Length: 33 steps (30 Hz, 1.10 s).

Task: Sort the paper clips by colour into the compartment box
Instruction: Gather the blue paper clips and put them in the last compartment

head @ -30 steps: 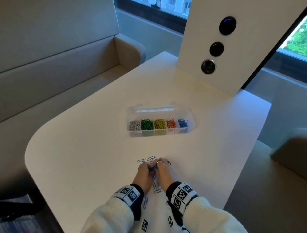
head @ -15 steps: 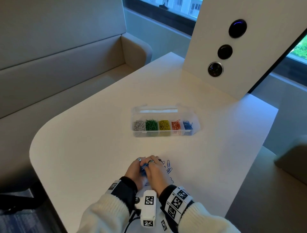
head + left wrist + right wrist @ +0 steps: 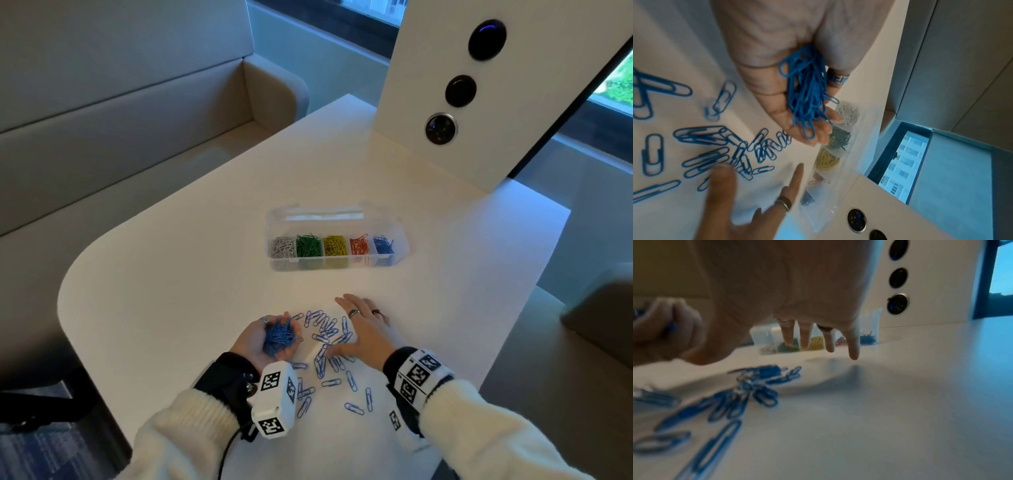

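Pale and rounded at its near-left corner, the worktop [image 3: 178,274] stands beside a beige bench, with a white panel carrying three round dark fittings at about 1 o'clock. Judging by what lies where, the sort is nearly done: the compartment box [image 3: 337,236], at 12 o'clock from the hands and well apart from them, already holds white, green, yellow, red and blue clips in separate cells from left to right, its clear lid open behind, and only blue ones remain outside it. Starting at the left, the left hand [image 3: 265,337] is palm-up and cupped around a dense bundle of blue paper clips [image 3: 279,337], fingers curled up around them. Just right of it, at about 3 o'clock, the loose blue paper clips [image 3: 329,356] lie scattered flat on the worktop, some overlapping, a few trailing toward 6 o'clock near the sleeves. Farther right, the right hand [image 3: 364,329] is spread wide, fingers straight and holding nothing, its thumb side at the edge of the scatter; the right wrist view is too blurred to say whether the fingertips touch the surface. What is left, I judge, is gathering the remaining blue clips and carrying them to the rightmost cell.
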Motion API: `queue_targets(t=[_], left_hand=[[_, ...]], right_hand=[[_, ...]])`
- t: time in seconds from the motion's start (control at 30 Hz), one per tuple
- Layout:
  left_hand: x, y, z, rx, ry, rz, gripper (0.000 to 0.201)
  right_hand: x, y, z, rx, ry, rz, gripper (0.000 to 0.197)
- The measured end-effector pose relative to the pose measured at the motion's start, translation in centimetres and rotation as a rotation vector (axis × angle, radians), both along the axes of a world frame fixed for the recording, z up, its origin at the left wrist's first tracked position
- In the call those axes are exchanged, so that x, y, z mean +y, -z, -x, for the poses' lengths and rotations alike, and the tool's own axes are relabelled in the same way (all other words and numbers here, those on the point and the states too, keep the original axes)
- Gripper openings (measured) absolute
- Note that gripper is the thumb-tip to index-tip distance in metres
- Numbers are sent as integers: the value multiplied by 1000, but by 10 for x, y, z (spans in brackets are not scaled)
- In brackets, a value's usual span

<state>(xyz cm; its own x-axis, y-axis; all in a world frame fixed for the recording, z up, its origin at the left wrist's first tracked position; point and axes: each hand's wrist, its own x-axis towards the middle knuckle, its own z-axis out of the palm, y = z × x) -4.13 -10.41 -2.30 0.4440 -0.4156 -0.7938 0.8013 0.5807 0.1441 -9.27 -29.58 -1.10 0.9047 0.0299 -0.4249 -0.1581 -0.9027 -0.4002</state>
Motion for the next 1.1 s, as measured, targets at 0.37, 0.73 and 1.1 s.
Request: queue_targets(t=[0.37, 0.73, 1.1], left_hand=[[23, -10, 4, 20, -112, -79, 33], [25, -12, 14, -5, -87, -117, 33], [-5, -10, 2, -9, 7, -100, 44]], right_hand=[[24, 33, -6, -72, -207, -166, 67], [31, 27, -11, -62, -58, -211, 18], [5, 14, -7, -227, 272, -342, 11]])
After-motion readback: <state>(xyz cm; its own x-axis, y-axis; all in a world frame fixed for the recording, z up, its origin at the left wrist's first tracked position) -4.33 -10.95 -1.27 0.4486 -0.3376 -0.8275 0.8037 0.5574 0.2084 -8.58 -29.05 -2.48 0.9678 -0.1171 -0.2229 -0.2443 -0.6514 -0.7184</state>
